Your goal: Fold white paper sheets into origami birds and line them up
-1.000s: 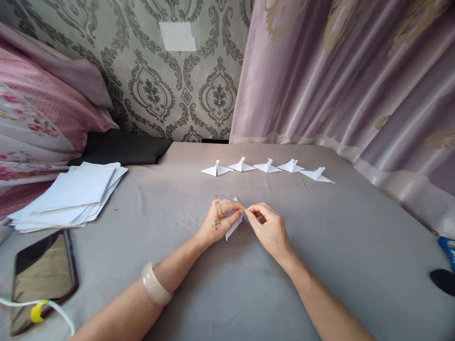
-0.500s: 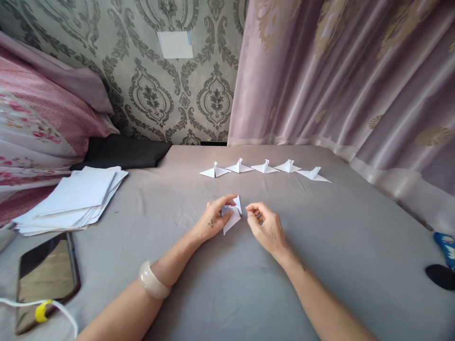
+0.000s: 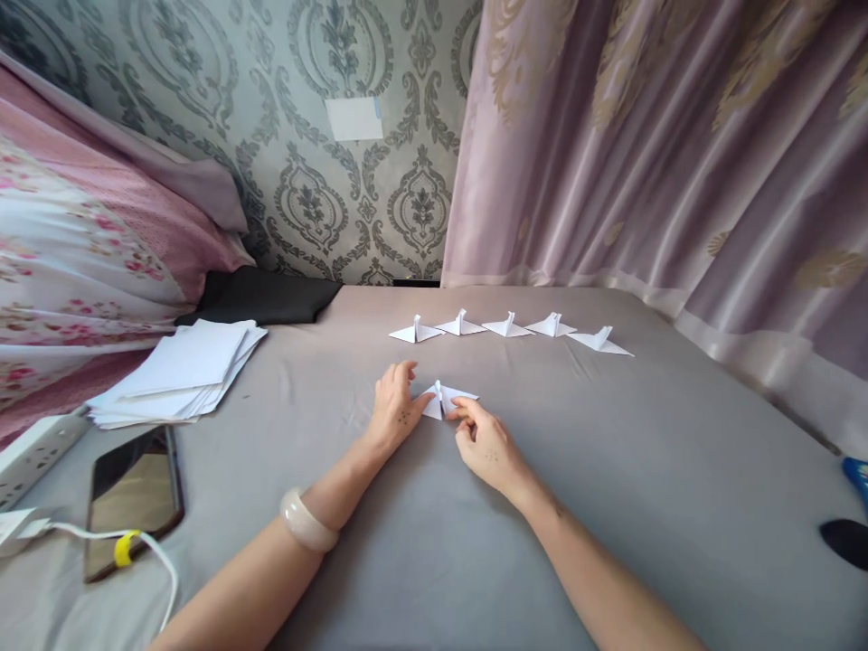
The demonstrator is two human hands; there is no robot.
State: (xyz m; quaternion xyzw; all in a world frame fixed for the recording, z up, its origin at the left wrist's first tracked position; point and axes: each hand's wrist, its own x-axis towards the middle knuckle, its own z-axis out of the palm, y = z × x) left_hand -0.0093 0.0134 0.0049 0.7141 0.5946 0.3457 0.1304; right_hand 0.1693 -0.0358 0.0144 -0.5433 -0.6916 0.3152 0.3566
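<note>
A small folded white paper crane (image 3: 439,400) sits on the grey cloth between my two hands. My left hand (image 3: 394,405) holds its left wing under the thumb, while the other fingers curl above and behind. The outer end of that wing is hidden by the hand. From the other side, my right hand (image 3: 489,445) is closed on the right wing, with thumb and fingertips at its lower edge. Beyond the hands stands a row of several similar paper cranes (image 3: 508,325), wings spread.
On the left lie a stack of white paper (image 3: 183,366), a phone (image 3: 136,497) with a white cable (image 3: 159,553) across it, and a power strip (image 3: 41,457). Folded black cloth (image 3: 264,298) is behind. Curtains (image 3: 610,145) hang right; a dark object (image 3: 844,541) lies at the right edge.
My right hand has moved left onto the crane's right wing. The crane has turned, its wings now spread sideways, and my left hand has shifted to its left side. The view has moved slightly.
</note>
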